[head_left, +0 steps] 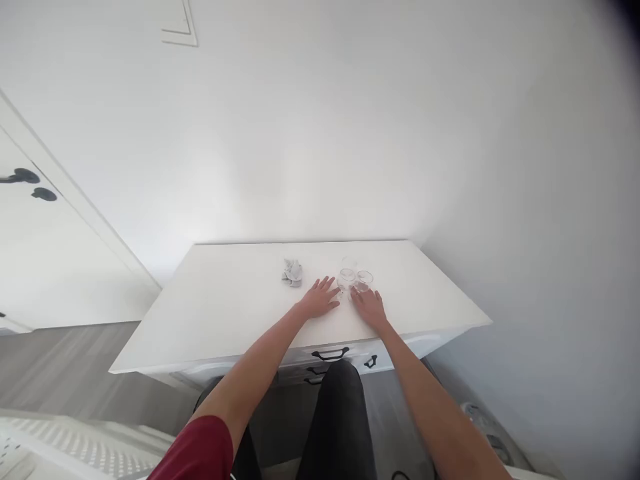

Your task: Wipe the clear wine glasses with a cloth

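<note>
- we see two clear vessels on the white surface (225,300), both to the right of the crumpled wad (293,273), our landmark: the first vessel (345,283) is nearer it, the second vessel (363,285) farther right.
- we judge both vessels light, stiff and smooth, slippery if damp, and fragile if they are glass; we cannot tell glass from plastic.
- we would take each low around its side wall, with gentle pressure, leaving the rim alone.
- our left hand (319,300) is just right of the wad and nearer us, palm down, its fingers spread and unclenched, the tips beside the first vessel; we cannot tell whether they touch.
- our right hand (369,307) is farther right of the wad, back upward, its fingers at the vessels' near side; we cannot tell whether they grasp anything.
</note>
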`<action>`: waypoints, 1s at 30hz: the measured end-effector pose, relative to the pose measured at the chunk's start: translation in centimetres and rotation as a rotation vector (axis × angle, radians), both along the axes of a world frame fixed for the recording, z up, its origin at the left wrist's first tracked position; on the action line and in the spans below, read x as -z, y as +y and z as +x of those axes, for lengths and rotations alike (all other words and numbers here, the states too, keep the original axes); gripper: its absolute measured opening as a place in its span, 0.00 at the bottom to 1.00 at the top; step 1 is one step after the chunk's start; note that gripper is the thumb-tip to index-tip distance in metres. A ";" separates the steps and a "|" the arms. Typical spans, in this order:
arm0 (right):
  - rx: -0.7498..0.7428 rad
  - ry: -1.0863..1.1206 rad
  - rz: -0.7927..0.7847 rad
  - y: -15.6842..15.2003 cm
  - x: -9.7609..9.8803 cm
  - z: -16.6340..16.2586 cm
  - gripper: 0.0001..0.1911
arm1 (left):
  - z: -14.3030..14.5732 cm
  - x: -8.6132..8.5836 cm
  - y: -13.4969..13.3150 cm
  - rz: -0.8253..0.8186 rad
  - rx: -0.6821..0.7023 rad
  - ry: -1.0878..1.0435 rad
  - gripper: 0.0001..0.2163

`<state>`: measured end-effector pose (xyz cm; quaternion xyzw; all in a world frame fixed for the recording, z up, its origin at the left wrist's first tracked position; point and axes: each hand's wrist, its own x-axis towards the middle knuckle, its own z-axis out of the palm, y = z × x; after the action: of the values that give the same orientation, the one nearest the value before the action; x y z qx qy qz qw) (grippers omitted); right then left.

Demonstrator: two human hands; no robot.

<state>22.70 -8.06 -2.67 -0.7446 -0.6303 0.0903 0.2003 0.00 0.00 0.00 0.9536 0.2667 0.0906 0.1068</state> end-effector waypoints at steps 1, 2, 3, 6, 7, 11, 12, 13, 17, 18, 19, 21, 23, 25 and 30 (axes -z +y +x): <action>-0.001 -0.007 -0.014 0.0 0.1 0.0 0.28 | 0.2 0.4 0.3 -0.011 0.016 0.016 0.28; -0.003 -0.014 -0.025 0.0 0.1 0.0 0.28 | 0.5 0.7 0.5 -0.018 0.026 0.026 0.28; -0.007 -0.019 -0.034 0.0 0.0 0.0 0.29 | 0.7 0.9 0.6 -0.022 0.031 0.032 0.28; -0.020 -0.030 -0.051 -0.2 -0.3 -0.2 0.29 | 1.3 1.2 0.9 -0.024 0.031 0.040 0.27; -0.025 -0.034 -0.054 -0.2 -0.5 -0.3 0.30 | 1.5 1.2 0.9 -0.023 0.027 0.042 0.27; -0.078 -0.046 -0.063 -0.7 -1.1 -0.6 0.30 | 1.1 1.3 -0.5 -0.021 -0.033 0.035 0.26; -0.102 -0.046 -0.067 -0.8 -1.2 -0.8 0.30 | 0.7 1.5 -1.3 -0.019 -0.058 0.027 0.26; -0.126 -0.045 -0.073 -1.1 -1.2 -1.1 0.30 | 0.2 1.8 -2.3 -0.017 -0.085 0.018 0.26; -0.223 -0.027 -0.075 -2.1 -0.9 -3.6 0.29 | -3.3 2.9 -7.2 0.006 -0.190 -0.031 0.25; -0.254 -0.022 -0.064 -2.4 -0.8 -4.7 0.28 | -4.4 3.1 -8.3 0.024 -0.215 -0.065 0.25; -0.287 -0.016 -0.053 -2.7 -0.8 -6.0 0.28 | -5.6 3.1 -9.2 0.032 -0.240 -0.082 0.24; -0.344 -0.004 -0.033 -3.0 -0.9 -9.0 0.27 | -8.3 3.0 -10.4 0.037 -0.303 -0.092 0.23; -0.370 0.009 -0.021 -3.0 -1.1 -12.3 0.27 | -11.2 2.7 -10.6 0.032 -0.360 -0.071 0.23; -0.398 0.021 -0.011 -2.6 -1.4 -15.6 0.27 | -14.4 2.3 -10.1 0.031 -0.403 -0.037 0.23; -0.476 0.048 -0.050 0.1 -2.1 -22.8 0.29 | -22.3 1.2 -7.1 0.005 -0.514 0.042 0.22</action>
<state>-0.11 -7.94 -0.59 -0.5774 -0.7806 0.1682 0.1700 -22.33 -7.06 -1.25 0.8564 0.5022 0.0957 0.0724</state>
